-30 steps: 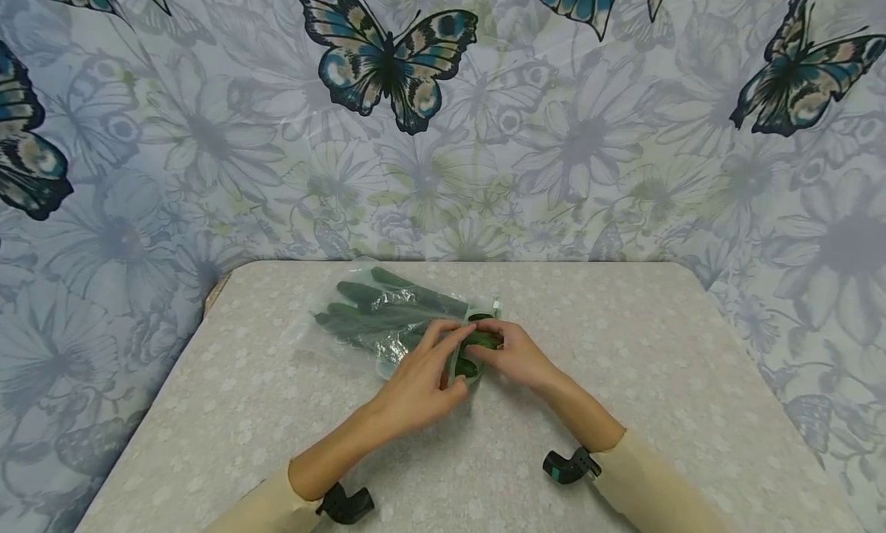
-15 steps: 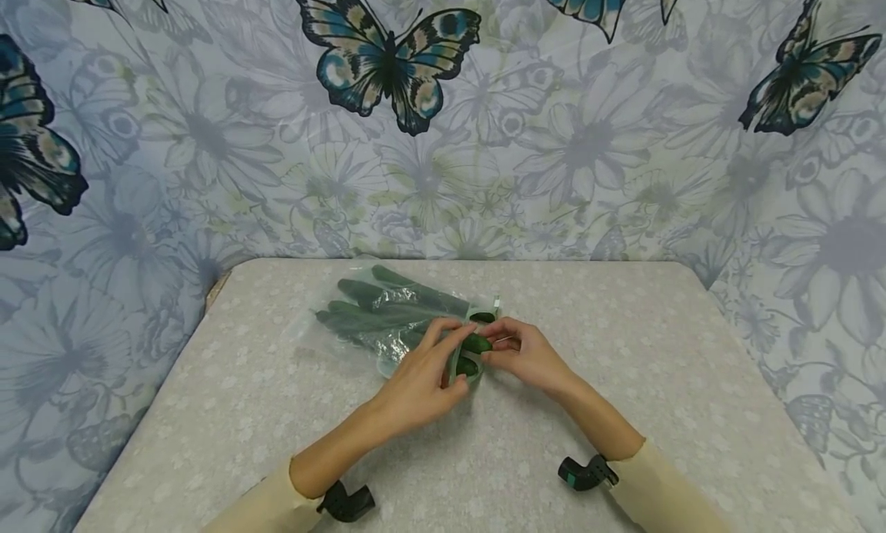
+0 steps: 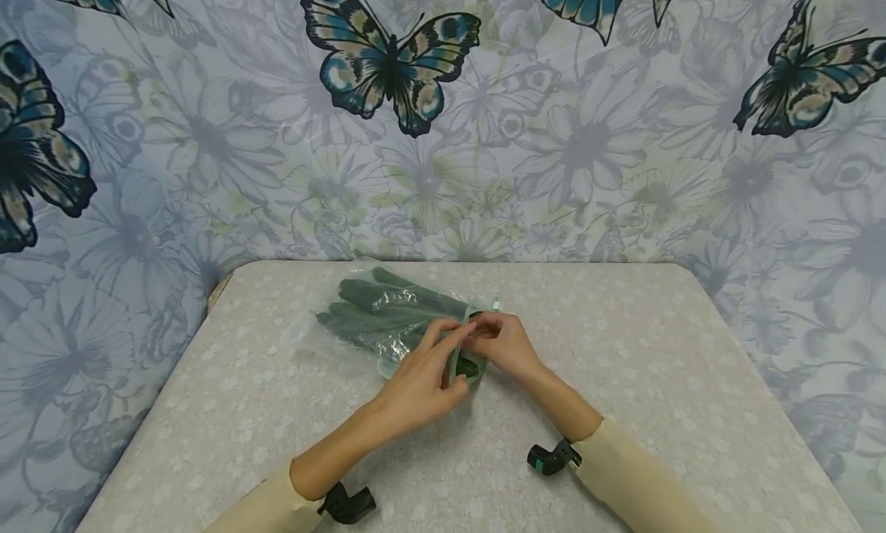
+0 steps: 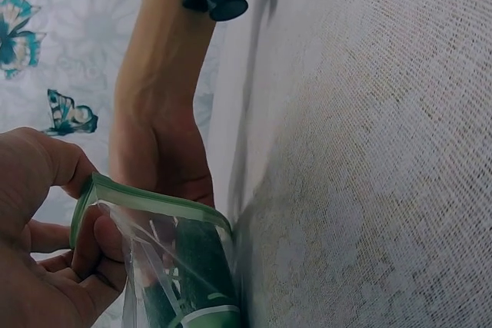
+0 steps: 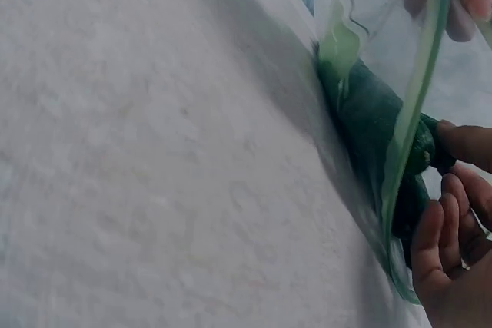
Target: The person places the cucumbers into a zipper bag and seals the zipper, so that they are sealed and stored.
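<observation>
A clear zip bag (image 3: pixel 304 339) with a green-edged mouth lies on its side, its opening turned right. Several long dark green cucumbers (image 3: pixel 363 293) show through the plastic. My left hand (image 3: pixel 415 391) holds the mouth apart, pinching its green rim (image 4: pixel 165 203) in the left wrist view. At the opening is my right hand (image 3: pixel 508 347), its thumb and fingers round the end of one cucumber (image 5: pixel 442 160). In the head view that end is hidden behind the fingers. Another cucumber end (image 3: pixel 467 368) shows just below, inside the mouth.
The table (image 3: pixel 644 341) has a pale patterned cloth. A butterfly-print fabric (image 3: pixel 588 133) hangs behind its far edge. Each wrist carries a small black camera, the right one (image 3: pixel 551 458) near the sleeve cuff.
My right hand drew back a little to the right with the cucumber's end between its fingers, then moved left again into the bag's mouth. The left hand and bag stay put.
</observation>
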`<state>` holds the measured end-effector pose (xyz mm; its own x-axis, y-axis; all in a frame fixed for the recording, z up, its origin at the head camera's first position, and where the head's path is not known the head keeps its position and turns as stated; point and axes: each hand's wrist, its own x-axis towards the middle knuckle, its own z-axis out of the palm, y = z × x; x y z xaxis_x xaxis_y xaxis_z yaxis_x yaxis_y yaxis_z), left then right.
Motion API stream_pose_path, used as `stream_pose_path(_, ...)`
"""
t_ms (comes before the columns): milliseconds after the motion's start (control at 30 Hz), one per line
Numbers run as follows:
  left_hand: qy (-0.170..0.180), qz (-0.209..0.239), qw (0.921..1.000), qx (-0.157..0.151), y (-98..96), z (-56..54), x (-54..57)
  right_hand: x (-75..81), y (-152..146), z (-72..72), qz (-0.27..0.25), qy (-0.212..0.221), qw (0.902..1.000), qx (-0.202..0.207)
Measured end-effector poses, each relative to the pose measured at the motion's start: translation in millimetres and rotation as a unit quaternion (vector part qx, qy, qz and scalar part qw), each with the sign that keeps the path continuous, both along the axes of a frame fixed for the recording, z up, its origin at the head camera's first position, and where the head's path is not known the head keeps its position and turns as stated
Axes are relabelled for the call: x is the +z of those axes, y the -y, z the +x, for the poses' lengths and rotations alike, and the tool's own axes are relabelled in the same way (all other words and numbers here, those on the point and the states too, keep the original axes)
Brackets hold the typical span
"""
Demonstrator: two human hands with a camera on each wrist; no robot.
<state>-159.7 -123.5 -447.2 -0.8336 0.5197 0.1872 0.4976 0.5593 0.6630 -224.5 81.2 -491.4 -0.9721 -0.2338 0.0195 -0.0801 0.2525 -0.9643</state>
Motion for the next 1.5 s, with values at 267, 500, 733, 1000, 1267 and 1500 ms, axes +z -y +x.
stream_pose_path(267, -0.007, 0.006, 0.9998, 0.015, -14.5, 3.7, -5.9, -9.3, 1.5, -2.7, 0.015, -0.002, 0.9993, -0.033)
stream_pose_path(500, -0.012, 0.006, 0.9994, 0.032, -24.1, 6.2, -11.2, -6.2, -27.2, 8.1, 0.069, -0.027, 0.9946, 0.074)
stream_pose_path(733, -0.013, 0.0, 0.999, 0.043, -29.1, 13.7, -7.5, -1.7, -56.8, 26.7, 0.127, -0.081, 0.9717, 0.182)
stream_pose_path(1000, -0.021, -0.011, 0.9993, 0.03, -39.0, 25.1, -15.9, -4.8, -52.4, 33.8, 0.114, -0.076, 0.9748, 0.176)
stream_pose_path(1267, -0.012, -0.025, 0.9996, 0.007, -29.5, 23.8, -12.5, -2.0, -35.2, 37.4, 0.105, -0.06, 0.9801, 0.158)
stream_pose_path(1500, -0.009, -0.019, 0.9997, -0.012, -22.5, 21.7, -7.6, 2.6, -30.3, 38.6, 0.138, -0.059, 0.9798, 0.132)
